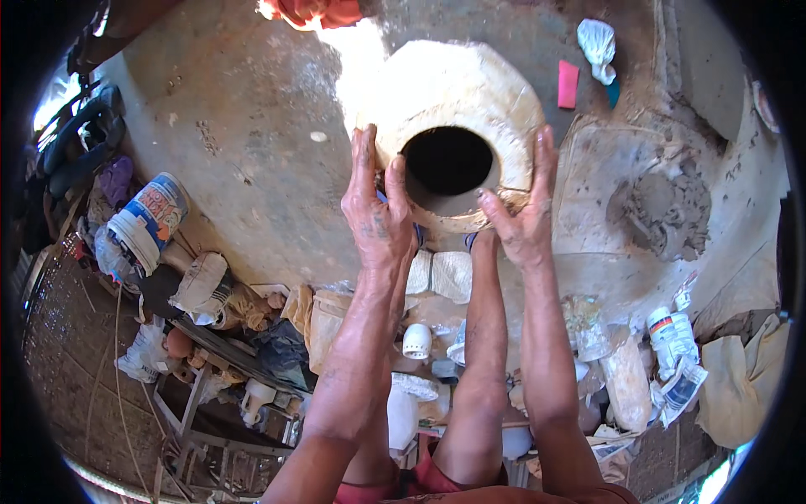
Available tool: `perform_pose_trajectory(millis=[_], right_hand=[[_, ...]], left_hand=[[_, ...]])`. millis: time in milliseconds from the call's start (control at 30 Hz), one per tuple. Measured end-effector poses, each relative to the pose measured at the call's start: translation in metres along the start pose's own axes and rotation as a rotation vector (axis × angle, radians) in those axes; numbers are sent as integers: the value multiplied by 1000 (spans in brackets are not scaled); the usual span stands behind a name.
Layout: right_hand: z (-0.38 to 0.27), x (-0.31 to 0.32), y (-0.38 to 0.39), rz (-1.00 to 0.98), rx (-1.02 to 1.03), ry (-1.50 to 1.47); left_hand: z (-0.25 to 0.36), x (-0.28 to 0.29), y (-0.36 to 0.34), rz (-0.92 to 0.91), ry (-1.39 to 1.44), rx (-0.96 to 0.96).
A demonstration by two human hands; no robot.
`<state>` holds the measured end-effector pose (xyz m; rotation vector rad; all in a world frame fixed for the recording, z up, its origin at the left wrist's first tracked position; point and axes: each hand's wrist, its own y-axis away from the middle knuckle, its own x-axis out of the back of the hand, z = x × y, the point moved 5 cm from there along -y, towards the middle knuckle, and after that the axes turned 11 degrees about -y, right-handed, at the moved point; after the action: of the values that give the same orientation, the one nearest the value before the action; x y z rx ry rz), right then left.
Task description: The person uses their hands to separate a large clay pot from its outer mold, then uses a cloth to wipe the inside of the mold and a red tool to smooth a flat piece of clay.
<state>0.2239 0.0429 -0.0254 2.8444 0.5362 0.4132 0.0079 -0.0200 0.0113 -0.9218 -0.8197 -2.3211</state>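
Between my two hands is a large, cream-coloured plaster mould (470, 80), many-sided on the outside, with a round dark opening tilted toward me. My left hand (375, 210) presses against its left side, thumb near the rim of the hole. On the other side my right hand (527, 214) grips the lower right edge, its thumb at the rim. Grey shows inside the lower lip of the opening; deeper in, it is too dark to see. Brown marks run along the mould's lower edge. My bare legs are below it.
To the right, a heap of wet grey clay (667, 210) sits on a pale sheet. Beyond it lie a pink flat piece (568, 85) and a white plastic bag (597, 49). A printed bucket (151, 220) stands left. Clutter surrounds my legs, including a small white pierced cup (416, 342).
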Motion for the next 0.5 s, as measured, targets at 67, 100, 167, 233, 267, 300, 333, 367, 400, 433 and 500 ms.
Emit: perform_pose_trajectory(millis=[67, 100, 167, 233, 267, 300, 333, 367, 400, 433, 500], right_hand=[[-5, -5, 1, -38, -65, 84], [-6, -6, 1, -36, -61, 123], [-14, -8, -7, -83, -54, 110], [-33, 7, -28, -91, -40, 164], [-34, 17, -44, -49, -183, 33], [-23, 36, -53, -6, -343, -62], [-25, 40, -72, 47, -349, -30], [-21, 43, -94, 100, -355, 6], [-1, 39, -112, 54, -404, 44], [12, 32, -134, 9, -438, 62], [30, 17, -165, 63, -364, -23]], left_hand=[[-2, 5, -2, 21, -7, 19], [-9, 4, -1, 6, 18, 64], [-12, 16, -8, 19, 36, 83], [-25, 14, -8, -90, 140, 190], [-29, 11, -10, -73, 315, 119], [-33, 1, -9, -86, 354, 138], [-37, 8, -19, -155, 371, 181], [-40, 7, -26, -227, 390, 226], [-41, 12, -33, -204, 396, 310], [-55, 15, -48, -200, 379, 312], [-108, 6, -87, -193, 515, 680]])
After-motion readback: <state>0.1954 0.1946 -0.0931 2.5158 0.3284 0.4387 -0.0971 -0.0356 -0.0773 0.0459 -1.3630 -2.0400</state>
